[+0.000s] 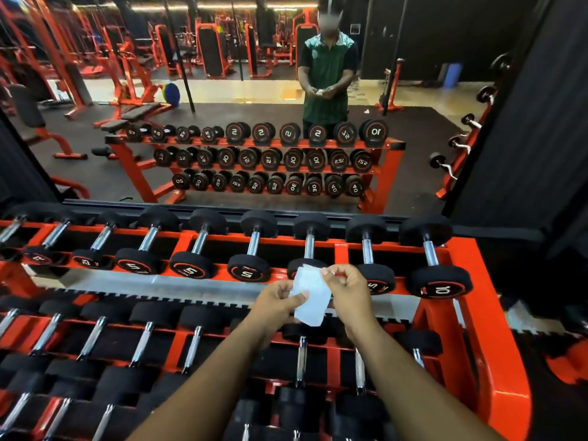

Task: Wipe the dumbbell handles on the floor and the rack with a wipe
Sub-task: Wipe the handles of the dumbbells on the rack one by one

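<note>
Person stands at the rack (486,281), facing a mirror (222,90). Both hands raised over the rack's top tier, toward its right end.

Wipe (310,296) held in the air between the hands, above the front rail of the top tier, not touching any dumbbell. Left hand (278,302) pinches its lower left edge, thumb on top. Right hand (348,289) pinches the upper right corner, fingers curled. Sheet looks partly unfolded, roughly flat.

Top tier: row of dumbbells (253,246), chrome handles (308,246) bare and running front to back. More rows on the tiers below.

Step judged: preparing the wipe, spreading or refolding it; no handle wiped at this point. Next move likely calls for freeing one hand, wrapping the wipe round the nearest handle and rubbing along its length. Floor dumbbells not visible here.
</note>
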The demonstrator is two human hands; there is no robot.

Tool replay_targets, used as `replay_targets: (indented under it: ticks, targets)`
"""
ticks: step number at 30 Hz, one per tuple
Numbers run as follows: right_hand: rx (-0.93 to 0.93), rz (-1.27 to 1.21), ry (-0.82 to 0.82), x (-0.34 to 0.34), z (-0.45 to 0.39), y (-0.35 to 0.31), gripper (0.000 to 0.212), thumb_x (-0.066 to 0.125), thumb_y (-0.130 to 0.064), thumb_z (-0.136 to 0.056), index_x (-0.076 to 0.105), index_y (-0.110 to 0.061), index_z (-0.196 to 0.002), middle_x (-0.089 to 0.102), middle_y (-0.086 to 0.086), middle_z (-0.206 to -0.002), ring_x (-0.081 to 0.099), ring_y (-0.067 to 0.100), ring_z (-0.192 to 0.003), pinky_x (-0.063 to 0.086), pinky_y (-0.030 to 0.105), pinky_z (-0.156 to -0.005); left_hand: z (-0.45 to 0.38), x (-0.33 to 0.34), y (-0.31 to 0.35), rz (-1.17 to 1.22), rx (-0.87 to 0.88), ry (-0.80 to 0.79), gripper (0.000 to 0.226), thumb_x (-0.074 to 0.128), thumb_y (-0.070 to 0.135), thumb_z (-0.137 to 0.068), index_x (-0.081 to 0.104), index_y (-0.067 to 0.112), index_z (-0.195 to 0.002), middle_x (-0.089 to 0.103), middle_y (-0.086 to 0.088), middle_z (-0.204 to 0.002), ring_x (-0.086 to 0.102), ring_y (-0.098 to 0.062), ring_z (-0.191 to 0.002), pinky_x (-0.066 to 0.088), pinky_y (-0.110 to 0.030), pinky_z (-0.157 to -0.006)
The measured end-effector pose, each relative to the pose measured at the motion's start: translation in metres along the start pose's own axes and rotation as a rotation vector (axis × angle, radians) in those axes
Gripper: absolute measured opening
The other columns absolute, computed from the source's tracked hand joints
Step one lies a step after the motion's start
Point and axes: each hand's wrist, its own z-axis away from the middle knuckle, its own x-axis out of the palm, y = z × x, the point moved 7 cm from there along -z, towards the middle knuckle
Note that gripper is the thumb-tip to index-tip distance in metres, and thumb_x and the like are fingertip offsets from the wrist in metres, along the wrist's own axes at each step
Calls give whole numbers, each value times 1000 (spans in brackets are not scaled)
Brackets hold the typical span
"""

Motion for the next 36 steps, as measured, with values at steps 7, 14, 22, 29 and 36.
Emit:
replay_targets:
  ticks: [7, 14, 22, 29, 36]
  targets:
    - [142, -96, -246, -33, -17, 24, 35, 68, -17, -96, 49, -29, -122, 74, 6, -102, 75, 19, -89, 64, 42, -71, -13, 37, 4, 30, 127, 207, 29, 72, 8, -93, 44, 11, -102, 69, -10, -92, 74, -29, -83, 61, -41, -60]
    - [-29, 127, -217, -53, -40, 27, 36, 66, -26, -96, 45, -37, -123, 71, 1, -95, 70, 14, -87, 55, 29, -73, -15, 53, 7, -201, 227, 193, 19, 62, -2, -97, 62, 10, -110, 56, -2, -72, 57, -18, -58, 49, -27, -54]
    - [-176, 194, -320, -30, -56, 19, 16, 65, -16, -97, 69, -29, -106, 71, -5, -98, 65, 5, -92, 48, 13, -79, -42, 30, -1, -510, 161, 194, 39, 75, 17, -87, 70, 21, -125, 74, 7, -95, 72, -10, -81, 59, -31, -85]
    - [-188, 382, -340, -8, -74, 21, 41, 79, -15, -86, 69, -32, -122, 67, -14, -111, 63, -6, -99, 50, 11, -82, -70, -4, 0, -574, 201, 191, 16, 75, 43, -75, 71, 31, -84, 69, 11, -81, 65, -8, -77, 56, -38, -76]
    - [-492, 843, -258, 20, -94, 20, 22, 77, -26, -81, 67, -31, -100, 49, -12, -108, 49, 11, -107, 43, 29, -91, -101, -25, -11, -389, 223, 91, 26, 70, 32, -81, 61, 9, -90, 65, -20, -85, 57, -16, -72, 50, -44, -73]
